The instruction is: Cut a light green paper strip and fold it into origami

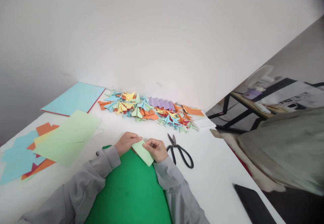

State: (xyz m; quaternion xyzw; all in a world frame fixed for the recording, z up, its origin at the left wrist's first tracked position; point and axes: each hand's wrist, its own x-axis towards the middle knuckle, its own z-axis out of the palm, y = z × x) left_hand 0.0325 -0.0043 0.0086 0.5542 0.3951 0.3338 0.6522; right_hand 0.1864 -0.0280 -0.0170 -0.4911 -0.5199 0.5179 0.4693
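Between my two hands is a folded piece of pale green paper [143,152], held slanting over a green surface [129,187]. My left hand [126,143] pinches its upper left end. On the paper's right edge, my right hand [156,149] closes with thumb and fingers together. Black-handled scissors [180,149] lie just right of my right hand, blades partly apart and pointing away. Beyond my hands lies a pile of small folded paper planes [138,107] in blue, orange, yellow, green and red.
Loose coloured sheets [68,138] spread over the left of the white table [205,183]. A blue stack of paper [76,97] sits at the back left, against the wall. Purple pleated paper [161,103] borders the pile. A black flat device [253,203] rests near the right edge, beside a bed-like cover [286,146].
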